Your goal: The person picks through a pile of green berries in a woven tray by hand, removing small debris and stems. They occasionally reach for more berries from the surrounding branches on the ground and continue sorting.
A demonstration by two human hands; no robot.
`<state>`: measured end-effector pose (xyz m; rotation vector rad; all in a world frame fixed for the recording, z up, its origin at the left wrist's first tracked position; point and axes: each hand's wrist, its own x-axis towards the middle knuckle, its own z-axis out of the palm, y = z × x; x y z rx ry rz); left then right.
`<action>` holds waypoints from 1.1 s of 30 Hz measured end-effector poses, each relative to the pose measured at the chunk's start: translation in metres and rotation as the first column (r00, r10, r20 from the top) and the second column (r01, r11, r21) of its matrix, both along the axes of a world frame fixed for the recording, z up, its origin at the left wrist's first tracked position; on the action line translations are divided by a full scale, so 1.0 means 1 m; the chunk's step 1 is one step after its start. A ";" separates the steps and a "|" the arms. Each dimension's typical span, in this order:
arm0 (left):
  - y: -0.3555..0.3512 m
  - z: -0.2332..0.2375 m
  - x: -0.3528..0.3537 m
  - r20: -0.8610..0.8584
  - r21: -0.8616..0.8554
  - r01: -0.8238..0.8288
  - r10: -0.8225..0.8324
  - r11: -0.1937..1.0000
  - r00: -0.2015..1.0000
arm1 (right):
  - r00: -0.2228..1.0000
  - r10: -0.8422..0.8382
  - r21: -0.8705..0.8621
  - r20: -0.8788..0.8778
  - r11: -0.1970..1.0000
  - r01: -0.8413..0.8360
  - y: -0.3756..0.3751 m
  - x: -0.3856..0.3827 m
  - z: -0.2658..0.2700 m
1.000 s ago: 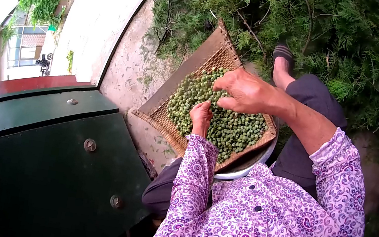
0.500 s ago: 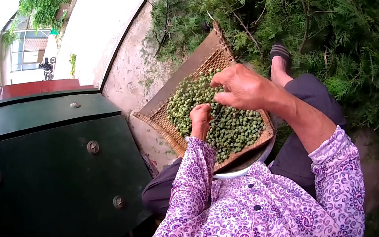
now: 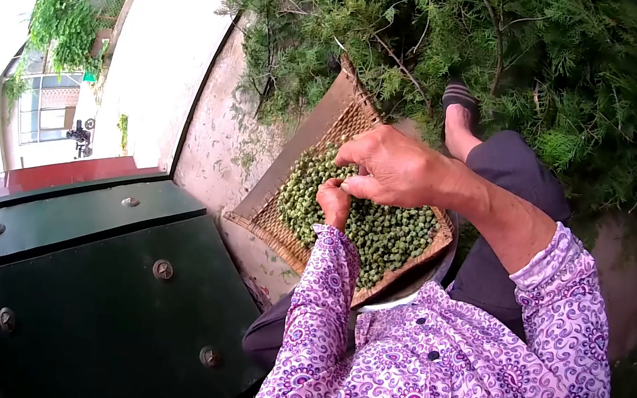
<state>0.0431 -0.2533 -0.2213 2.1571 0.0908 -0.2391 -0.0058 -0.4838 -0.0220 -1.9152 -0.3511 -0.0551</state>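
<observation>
A woven basket tray (image 3: 256, 223) rests over my lap, heaped with small round green cones or berries (image 3: 387, 238). Above the heap, my left hand (image 3: 333, 203) is closed with its fingers pressed together; whatever it grips is too small or hidden to name. My right hand (image 3: 397, 170) comes in from the right over the tray. Its fingers and thumb curl in against the fingertips of my left hand, and anything pinched there cannot be made out.
Leafy evergreen branches (image 3: 551, 77) lie piled beyond the tray and to the right. A dark green metal panel with studs (image 3: 107, 291) stands at the left. Below the tray shows a pale basin rim (image 3: 394, 301). My foot in a striped shoe (image 3: 459, 96) is beside the branches.
My right hand has moved left and slightly down, its fingers now meeting my left hand. The whole view has shifted slightly. The heap looks the same.
</observation>
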 end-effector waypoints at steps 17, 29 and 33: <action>0.033 -0.021 -0.041 -0.506 -0.218 -0.245 0.105 0.945 0.856 | 0.999 0.036 -0.061 0.029 0.998 -0.034 0.011 -0.003 -0.007; -0.005 -0.017 -0.042 -0.035 0.347 0.089 -0.082 0.934 0.996 | 0.981 -0.065 0.036 0.183 0.998 0.059 0.012 -0.003 -0.029; -0.013 -0.002 -0.044 -0.027 0.143 -0.030 0.034 0.989 0.999 | 0.992 -0.028 0.004 0.126 1.000 0.028 0.008 -0.002 -0.022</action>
